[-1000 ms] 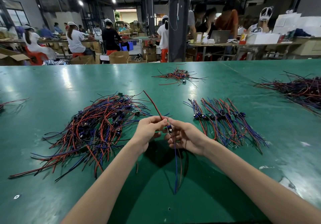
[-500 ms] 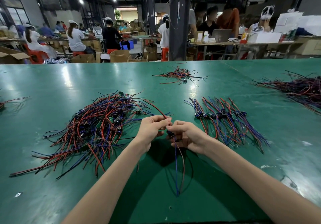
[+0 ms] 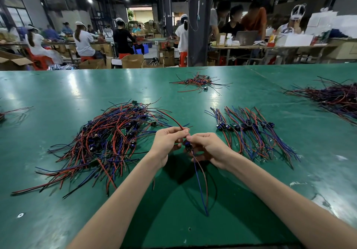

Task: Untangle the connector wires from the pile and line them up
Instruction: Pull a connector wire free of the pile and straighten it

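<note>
Head view: two bare forearms reach in over a green table (image 3: 58, 94); the left hand (image 3: 167, 142) and right hand (image 3: 209, 148) meet at the middle, raised above it.
Left hand: fingers curled, thumb and forefinger pinching a red lead (image 3: 174, 120) that arcs up and back toward the pile (image 3: 108, 138).
Right hand: fingers curled round a small dark connector (image 3: 188, 146); its fingertips touch those of the left hand.
Connector: held between the two hands, with a blue wire (image 3: 200, 187) and a reddish one hanging from it toward the person (whether their tips touch the table cannot be told).
Pile: tangled red, blue and black wires with dark connectors and small green boards, on the table just left of the hands.
Lined-up row (image 3: 249, 131): wires laid side by side right of the hands, their connectors in a line across the middle.
Other wires: a small bundle (image 3: 199, 81) far across the table; a larger dark heap (image 3: 336, 96) at the right edge; a few strands (image 3: 11, 112) at the left edge.
Background: people at benches, cardboard boxes, a dark pillar (image 3: 199, 26).
</note>
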